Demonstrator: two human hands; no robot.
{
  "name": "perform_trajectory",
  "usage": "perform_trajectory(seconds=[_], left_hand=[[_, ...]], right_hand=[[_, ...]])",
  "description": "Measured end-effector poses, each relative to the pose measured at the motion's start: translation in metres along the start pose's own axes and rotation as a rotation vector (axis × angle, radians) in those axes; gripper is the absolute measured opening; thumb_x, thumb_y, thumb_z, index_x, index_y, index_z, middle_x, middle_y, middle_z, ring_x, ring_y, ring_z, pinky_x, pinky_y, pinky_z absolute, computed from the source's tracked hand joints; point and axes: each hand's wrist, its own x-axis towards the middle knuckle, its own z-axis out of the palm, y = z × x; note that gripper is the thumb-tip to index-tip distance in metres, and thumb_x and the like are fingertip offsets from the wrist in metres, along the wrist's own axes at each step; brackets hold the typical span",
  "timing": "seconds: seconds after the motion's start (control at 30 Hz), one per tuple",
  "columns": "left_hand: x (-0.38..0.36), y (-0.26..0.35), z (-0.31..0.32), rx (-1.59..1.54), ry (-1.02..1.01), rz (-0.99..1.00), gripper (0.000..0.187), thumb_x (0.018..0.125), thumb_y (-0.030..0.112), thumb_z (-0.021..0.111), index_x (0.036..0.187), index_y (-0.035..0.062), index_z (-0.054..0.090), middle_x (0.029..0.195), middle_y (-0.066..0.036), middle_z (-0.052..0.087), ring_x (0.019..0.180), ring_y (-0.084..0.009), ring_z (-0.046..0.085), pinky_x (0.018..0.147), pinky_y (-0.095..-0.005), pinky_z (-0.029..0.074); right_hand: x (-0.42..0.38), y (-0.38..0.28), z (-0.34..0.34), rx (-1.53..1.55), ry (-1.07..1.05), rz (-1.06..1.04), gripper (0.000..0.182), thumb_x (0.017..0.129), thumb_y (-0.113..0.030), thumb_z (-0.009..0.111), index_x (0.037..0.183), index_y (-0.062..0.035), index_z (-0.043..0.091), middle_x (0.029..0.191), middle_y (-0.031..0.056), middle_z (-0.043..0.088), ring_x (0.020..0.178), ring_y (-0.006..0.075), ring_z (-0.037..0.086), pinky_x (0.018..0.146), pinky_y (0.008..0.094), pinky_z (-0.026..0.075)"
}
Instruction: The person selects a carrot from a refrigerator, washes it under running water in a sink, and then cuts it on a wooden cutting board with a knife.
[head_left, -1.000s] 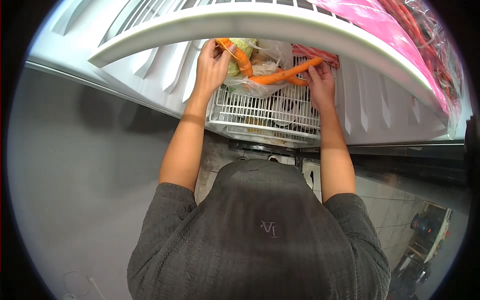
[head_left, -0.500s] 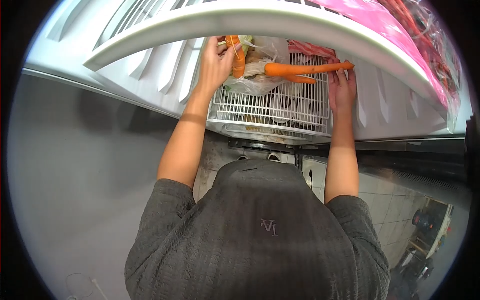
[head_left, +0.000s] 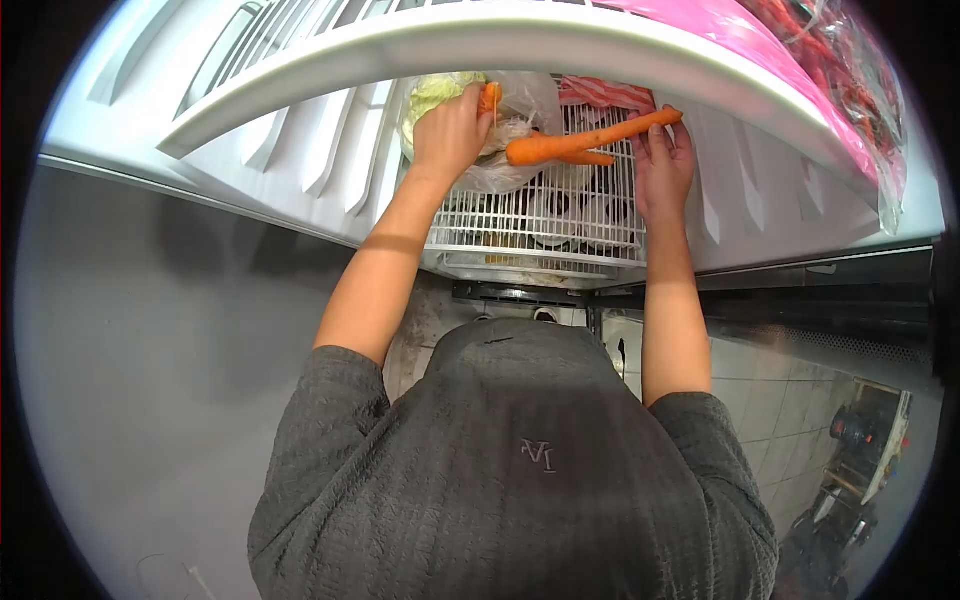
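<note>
My left hand (head_left: pixel 450 135) is closed around an orange carrot (head_left: pixel 490 97), of which only the end shows past the fingers. Beneath it lie a pale green cabbage (head_left: pixel 430 95) and a clear plastic bag (head_left: pixel 500 178) with contents I cannot fully make out. My right hand (head_left: pixel 664 175) grips the thin tip of a long carrot (head_left: pixel 590 138), whose thick end points left over the bag. Part of another carrot (head_left: pixel 588 158) shows just below the long one.
A white wire shelf (head_left: pixel 540 225) lies under the vegetables. Behind them is a red-and-white striped bag (head_left: pixel 605 92). The curved white edge of an upper shelf (head_left: pixel 400 52) crosses above my hands, bearing a pink bag (head_left: pixel 720 40). Ribbed white walls flank both sides.
My left hand has turned and shifted right with its carrot, uncovering the cabbage. My right hand and the long carrot appear slightly further left and higher in the view.
</note>
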Motion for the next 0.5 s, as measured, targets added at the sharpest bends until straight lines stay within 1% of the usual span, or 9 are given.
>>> perform_trajectory(seconds=[0.07,0.13,0.17,0.23,0.27,0.33,0.37,0.43,0.5], left_hand=[[0.002,-0.002,0.004,0.052,-0.010,-0.003,0.028,0.082,0.025,0.063,0.103,0.0065,0.062,0.082,-0.014,0.067,0.072,-0.0327,0.065,0.063,-0.0388,0.052],[0.002,-0.008,0.009,-0.046,0.152,0.114,0.029,0.083,0.024,0.062,0.106,0.0071,0.062,0.087,-0.014,0.067,0.079,-0.0295,0.065,0.066,-0.0366,0.051],[0.002,-0.013,0.011,-0.046,0.148,0.115,0.029,0.083,0.024,0.062,0.106,0.0071,0.062,0.087,-0.014,0.067,0.079,-0.0295,0.065,0.066,-0.0366,0.051],[0.003,-0.010,0.001,-0.428,-0.072,-0.077,0.033,0.082,0.025,0.065,0.107,0.0047,0.062,0.092,-0.015,0.066,0.085,-0.0279,0.065,0.072,-0.0351,0.051],[-0.001,-0.010,-0.001,-0.427,-0.079,-0.076,0.033,0.082,0.025,0.065,0.107,0.0047,0.062,0.092,-0.015,0.066,0.085,-0.0279,0.065,0.072,-0.0351,0.051],[-0.011,-0.007,-0.008,-0.658,-0.300,-0.106,0.038,0.083,0.031,0.066,0.111,0.0038,0.062,0.098,-0.012,0.066,0.086,-0.0211,0.063,0.074,-0.0306,0.050],[-0.018,-0.004,-0.012,-0.657,-0.303,-0.104,0.038,0.083,0.031,0.066,0.111,0.0038,0.062,0.098,-0.012,0.066,0.086,-0.0211,0.063,0.074,-0.0306,0.050],[-0.029,0.002,-0.023,-0.631,-0.579,-0.144,0.044,0.083,0.036,0.067,0.113,0.0035,0.062,0.093,-0.009,0.065,0.080,-0.0148,0.059,0.074,-0.0282,0.048],[-0.035,-0.010,-0.010,-0.671,-0.596,-0.106,0.045,0.083,0.035,0.068,0.114,0.0027,0.060,0.088,-0.006,0.063,0.078,-0.0116,0.056,0.072,-0.0262,0.047]], right_hand=[[-0.005,-0.005,0.005,0.005,0.016,-0.001,0.038,0.094,-0.005,0.049,0.130,-0.0005,0.039,0.117,0.0168,0.055,0.113,0.0285,0.054,0.100,0.0385,0.043],[-0.007,-0.010,0.010,0.011,0.032,0.000,0.038,0.094,-0.005,0.049,0.130,-0.0006,0.038,0.117,0.0170,0.055,0.112,0.0286,0.055,0.100,0.0384,0.044],[-0.008,-0.011,0.010,0.017,0.006,0.015,0.037,0.094,-0.005,0.049,0.130,-0.0007,0.039,0.118,0.0170,0.055,0.112,0.0284,0.055,0.099,0.0383,0.044],[-0.012,-0.013,0.012,0.025,-0.008,0.032,0.037,0.094,-0.005,0.049,0.129,-0.0009,0.039,0.118,0.0171,0.055,0.112,0.0282,0.055,0.099,0.0383,0.044],[-0.013,-0.015,0.013,0.057,-0.008,0.056,0.037,0.094,-0.004,0.048,0.129,-0.0010,0.039,0.119,0.0170,0.054,0.112,0.0282,0.055,0.099,0.0383,0.044],[-0.012,-0.014,0.012,0.092,-0.006,0.076,0.036,0.094,-0.004,0.048,0.129,-0.0011,0.039,0.119,0.0169,0.054,0.112,0.0282,0.055,0.099,0.0383,0.044],[-0.011,-0.012,0.009,0.144,-0.003,0.103,0.036,0.094,-0.004,0.048,0.128,-0.0011,0.040,0.120,0.0166,0.054,0.112,0.0281,0.054,0.099,0.0382,0.044],[-0.013,-0.011,0.010,0.198,-0.002,0.132,0.035,0.094,-0.004,0.048,0.128,-0.0011,0.041,0.120,0.0163,0.054,0.112,0.0280,0.054,0.099,0.0381,0.044],[-0.014,-0.011,0.014,0.198,0.067,0.172,0.033,0.094,-0.004,0.048,0.126,-0.0016,0.043,0.121,0.0160,0.053,0.114,0.0281,0.053,0.100,0.0371,0.044]])
